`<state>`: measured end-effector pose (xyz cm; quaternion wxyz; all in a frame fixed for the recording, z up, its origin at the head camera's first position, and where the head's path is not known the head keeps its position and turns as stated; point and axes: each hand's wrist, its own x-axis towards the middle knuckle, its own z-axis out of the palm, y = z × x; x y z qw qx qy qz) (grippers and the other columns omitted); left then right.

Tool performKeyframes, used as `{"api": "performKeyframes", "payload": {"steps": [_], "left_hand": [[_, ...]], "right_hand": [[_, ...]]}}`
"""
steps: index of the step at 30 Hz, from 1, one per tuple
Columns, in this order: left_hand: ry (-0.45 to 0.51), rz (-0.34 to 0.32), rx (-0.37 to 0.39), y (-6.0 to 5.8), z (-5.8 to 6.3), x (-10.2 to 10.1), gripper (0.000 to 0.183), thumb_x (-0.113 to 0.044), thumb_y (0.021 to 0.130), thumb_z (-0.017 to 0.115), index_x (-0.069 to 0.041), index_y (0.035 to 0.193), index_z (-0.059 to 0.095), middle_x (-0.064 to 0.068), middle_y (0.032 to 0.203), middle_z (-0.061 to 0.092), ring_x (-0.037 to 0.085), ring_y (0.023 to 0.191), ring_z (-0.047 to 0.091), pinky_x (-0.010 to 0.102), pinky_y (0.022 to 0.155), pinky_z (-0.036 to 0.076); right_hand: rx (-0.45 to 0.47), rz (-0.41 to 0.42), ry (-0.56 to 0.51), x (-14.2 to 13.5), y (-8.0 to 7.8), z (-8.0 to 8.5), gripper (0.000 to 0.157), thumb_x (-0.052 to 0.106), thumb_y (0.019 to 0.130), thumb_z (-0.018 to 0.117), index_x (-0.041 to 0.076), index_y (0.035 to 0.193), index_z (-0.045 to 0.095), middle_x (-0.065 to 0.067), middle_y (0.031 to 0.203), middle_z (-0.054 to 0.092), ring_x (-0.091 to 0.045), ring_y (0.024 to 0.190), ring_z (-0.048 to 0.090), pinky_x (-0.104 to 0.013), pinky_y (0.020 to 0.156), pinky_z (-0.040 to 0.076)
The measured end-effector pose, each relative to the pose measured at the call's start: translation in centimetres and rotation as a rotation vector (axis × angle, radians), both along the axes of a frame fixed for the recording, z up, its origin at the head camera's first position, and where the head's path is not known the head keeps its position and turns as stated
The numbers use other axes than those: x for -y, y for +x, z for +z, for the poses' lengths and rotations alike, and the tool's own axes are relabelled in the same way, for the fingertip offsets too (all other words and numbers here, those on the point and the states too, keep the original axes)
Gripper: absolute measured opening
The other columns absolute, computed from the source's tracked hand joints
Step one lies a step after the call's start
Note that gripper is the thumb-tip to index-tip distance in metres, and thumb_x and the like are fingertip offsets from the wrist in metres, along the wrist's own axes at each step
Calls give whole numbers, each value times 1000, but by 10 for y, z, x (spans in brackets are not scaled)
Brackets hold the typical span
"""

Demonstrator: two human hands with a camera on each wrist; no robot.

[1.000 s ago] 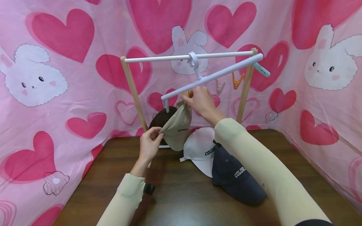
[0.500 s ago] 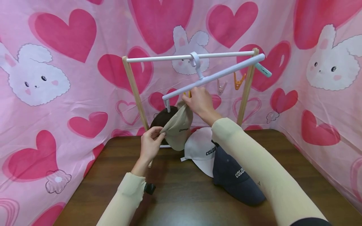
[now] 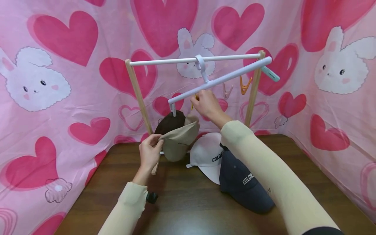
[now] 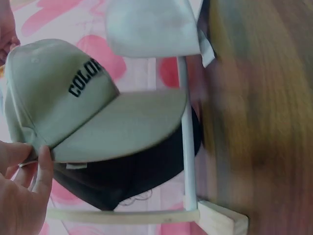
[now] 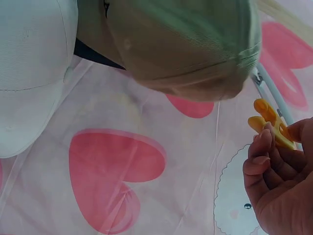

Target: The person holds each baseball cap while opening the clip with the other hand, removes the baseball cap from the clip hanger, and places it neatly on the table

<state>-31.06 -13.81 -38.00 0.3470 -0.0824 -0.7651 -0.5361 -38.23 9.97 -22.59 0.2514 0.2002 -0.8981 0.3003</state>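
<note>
My left hand pinches the beige cap at the edge beside its brim, as the left wrist view also shows. The cap hangs tilted in front of a dark brown cap, which is clipped at the lower left end of the white hanger. Under the hanger's bar my right hand pinches a yellow clip between thumb and fingers. In the right wrist view the beige cap is apart from that clip.
The tilted hanger hooks over a white rod on a wooden-legged rack. Pink, orange and teal clips hang at right. A white cap and a navy cap lie on the wooden table.
The beige cap's upper edge has come away from my right hand and dropped. My left hand has shifted slightly left with the cap. The right hand stays at the yellow clip.
</note>
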Motion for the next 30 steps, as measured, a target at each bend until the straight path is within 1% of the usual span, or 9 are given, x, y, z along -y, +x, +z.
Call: {"api": "performKeyframes", "payload": {"steps": [3, 5, 8, 10, 13, 16, 20, 25, 30], "left_hand": [[14, 15, 47, 2, -3, 7, 9, 2, 90, 76, -1, 98, 77, 16, 89, 77, 16, 79, 74, 11, 65, 53], [45, 1, 83, 3, -4, 12, 10, 1, 91, 75, 0, 100, 76, 19, 89, 76, 13, 75, 73, 13, 63, 53], [108, -51, 136, 7, -4, 20, 12, -1, 93, 74, 3, 104, 75, 24, 92, 75, 13, 72, 72, 17, 60, 54], [164, -91, 167, 9, -3, 26, 14, 1, 93, 72, 7, 106, 72, 24, 93, 75, 12, 72, 72, 21, 64, 58], [258, -163, 205, 13, -2, 35, 18, 6, 93, 69, 13, 110, 68, 17, 92, 74, 9, 75, 72, 28, 73, 61], [316, -207, 242, 15, -2, 43, 20, 11, 93, 67, 18, 111, 64, 5, 87, 73, 6, 77, 71, 32, 78, 61], [325, -234, 297, 19, -4, 53, 21, 11, 94, 65, 19, 113, 62, -3, 82, 72, 7, 76, 70, 29, 78, 61], [307, -275, 346, 27, -5, 64, 23, 8, 95, 65, 19, 115, 61, -5, 83, 73, 8, 76, 70, 28, 79, 60], [305, -310, 377, 35, -6, 71, 23, 5, 96, 65, 17, 116, 61, -4, 86, 74, 9, 80, 71, 33, 82, 61]], "right_hand": [[0, 0, 10, 0, 0, 1, 39, 17, 98, 51, 9, 59, 50, -1, 56, 38, -17, 52, 38, -26, 45, 28], [8, 7, 11, 0, 0, 1, 39, 17, 98, 51, 8, 60, 52, -2, 56, 40, -17, 52, 38, -26, 45, 27], [61, 25, 2, -1, 2, 1, 37, 20, 100, 52, 6, 66, 60, -4, 58, 48, -19, 51, 41, -26, 44, 29], [99, 31, 3, -2, 4, 2, 35, 22, 101, 54, 5, 73, 66, -5, 61, 53, -20, 51, 43, -26, 44, 31], [116, 29, 22, -3, 5, 3, 35, 27, 101, 57, 7, 75, 69, -5, 62, 58, -19, 51, 45, -27, 44, 32], [90, 12, 56, -3, 4, 4, 39, 31, 100, 60, 8, 69, 66, -4, 58, 55, -17, 51, 44, -27, 44, 32], [52, -10, 71, -4, 1, 1, 43, 35, 98, 64, 7, 66, 61, -3, 55, 50, -17, 49, 43, -27, 43, 32], [11, -16, 65, -4, -1, -1, 46, 36, 97, 65, 5, 64, 57, -2, 54, 43, -17, 48, 40, -28, 42, 30], [-8, -20, 64, -4, -1, -2, 44, 36, 96, 66, 6, 66, 56, -3, 56, 45, -18, 50, 42, -29, 43, 32]]}}
